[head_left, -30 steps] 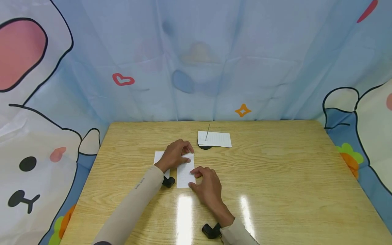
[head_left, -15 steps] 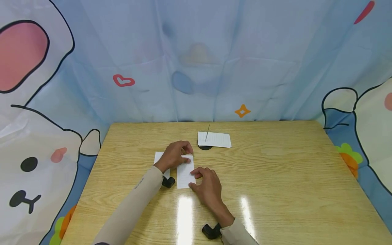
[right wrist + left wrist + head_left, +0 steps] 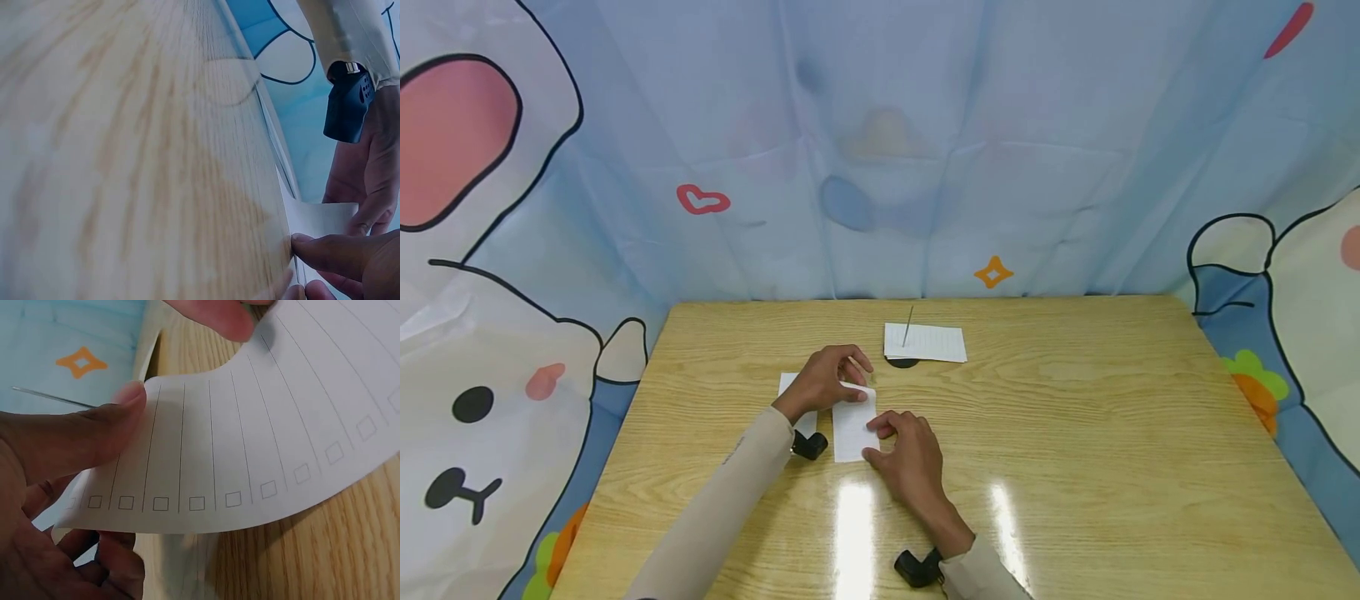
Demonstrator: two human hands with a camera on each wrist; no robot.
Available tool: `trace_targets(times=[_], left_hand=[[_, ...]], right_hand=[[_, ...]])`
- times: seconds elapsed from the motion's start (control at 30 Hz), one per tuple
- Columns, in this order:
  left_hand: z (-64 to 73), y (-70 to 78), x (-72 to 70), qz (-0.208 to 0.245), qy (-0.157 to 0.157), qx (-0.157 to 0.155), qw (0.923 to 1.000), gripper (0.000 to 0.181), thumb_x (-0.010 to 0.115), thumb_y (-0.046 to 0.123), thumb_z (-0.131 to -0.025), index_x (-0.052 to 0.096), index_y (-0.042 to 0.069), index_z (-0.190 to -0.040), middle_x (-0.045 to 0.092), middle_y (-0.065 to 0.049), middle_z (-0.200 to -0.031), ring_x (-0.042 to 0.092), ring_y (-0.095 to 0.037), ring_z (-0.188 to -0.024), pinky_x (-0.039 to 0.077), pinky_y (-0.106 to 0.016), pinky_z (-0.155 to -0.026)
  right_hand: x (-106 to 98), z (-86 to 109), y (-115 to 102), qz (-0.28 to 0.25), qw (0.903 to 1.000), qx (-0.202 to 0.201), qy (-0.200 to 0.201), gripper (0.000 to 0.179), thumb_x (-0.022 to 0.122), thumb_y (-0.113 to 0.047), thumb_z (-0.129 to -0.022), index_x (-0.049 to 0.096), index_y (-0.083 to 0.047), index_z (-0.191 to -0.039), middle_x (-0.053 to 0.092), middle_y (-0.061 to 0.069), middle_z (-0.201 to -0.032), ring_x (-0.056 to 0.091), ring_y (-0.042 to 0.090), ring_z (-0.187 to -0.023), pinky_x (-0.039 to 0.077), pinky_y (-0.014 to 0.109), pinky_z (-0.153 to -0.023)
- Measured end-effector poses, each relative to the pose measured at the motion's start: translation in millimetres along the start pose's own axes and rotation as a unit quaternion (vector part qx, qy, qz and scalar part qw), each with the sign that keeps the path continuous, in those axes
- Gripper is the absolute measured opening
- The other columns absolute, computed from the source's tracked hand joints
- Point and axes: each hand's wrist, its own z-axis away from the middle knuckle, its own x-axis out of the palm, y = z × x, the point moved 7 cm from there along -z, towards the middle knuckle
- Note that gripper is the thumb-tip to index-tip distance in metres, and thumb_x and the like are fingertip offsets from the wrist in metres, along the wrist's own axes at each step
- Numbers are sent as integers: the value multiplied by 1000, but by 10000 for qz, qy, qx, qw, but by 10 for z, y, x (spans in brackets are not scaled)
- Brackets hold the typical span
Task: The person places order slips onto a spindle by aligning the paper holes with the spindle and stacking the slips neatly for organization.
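Observation:
My left hand [image 3: 823,381] pinches the far end of a white lined note sheet [image 3: 852,437] between thumb and fingers. That end is lifted and bends up off the table; a row of small printed checkboxes runs along one side of the sheet [image 3: 197,450] in the left wrist view. My right hand [image 3: 913,458] rests at the near right edge of the sheet, thumb and fingertips spread apart and touching it. In the right wrist view the right thumb [image 3: 331,253] lies low at the paper. Another white sheet [image 3: 807,425] lies partly hidden under the left wrist.
Farther back, several lined sheets [image 3: 936,343] sit on a bill spike, its thin metal pin [image 3: 908,325] poking up through them and its round black base [image 3: 902,362] showing below. The wooden table [image 3: 1075,433] ends at a blue cartoon curtain [image 3: 880,208].
The left hand has lifted the far end of the note sheet, which now curls up more toward me. The right hand stays in place at the sheet's edge.

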Motion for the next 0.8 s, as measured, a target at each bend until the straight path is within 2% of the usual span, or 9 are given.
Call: trace_targets(times=[0.13, 0.3, 0.47, 0.7, 0.8], left_hand=[[-7, 4, 11, 372, -47, -16, 9993, 40, 89, 1, -84, 73, 7, -119, 79, -10, -101, 75, -17, -93, 57, -46, -101], [-1, 26, -7, 634, 110, 53, 9979, 40, 86, -3, -86, 72, 6, -123, 75, -15, -121, 73, -31, -111, 57, -47, -102], [26, 32, -47, 669, 259, 1, 9974, 41, 84, -4, -88, 72, 5, -126, 69, -12, -137, 67, -40, -129, 57, -52, -103], [32, 61, -77, 101, 290, 53, 9995, 29, 86, 2, -88, 77, 11, -114, 77, -6, -122, 71, -29, -121, 52, -50, -109], [28, 58, -71, -11, 277, 12, 9996, 22, 87, 4, -87, 80, 13, -107, 80, -3, -115, 72, -27, -121, 52, -49, -110]], right_hand=[[-2, 7, 1, -21, 10000, -30, 17, 32, 97, -12, -74, 80, -21, -99, 67, -4, -89, 58, 16, -90, 47, 32, -75], [-2, 6, 13, -46, 10000, -39, 42, 31, 96, -12, -74, 80, -21, -99, 67, -4, -88, 58, 16, -89, 46, 32, -75], [3, 2, 25, -75, 10000, -34, 51, 31, 96, -12, -74, 80, -21, -99, 67, -5, -88, 58, 15, -89, 46, 31, -75], [1, -3, 11, -128, 9999, -62, 46, 31, 96, -12, -74, 80, -21, -99, 68, -4, -88, 57, 15, -88, 44, 30, -75], [-3, 1, 9, -122, 9999, -62, 55, 31, 96, -12, -74, 80, -21, -99, 68, -3, -88, 58, 16, -88, 45, 31, -75]])
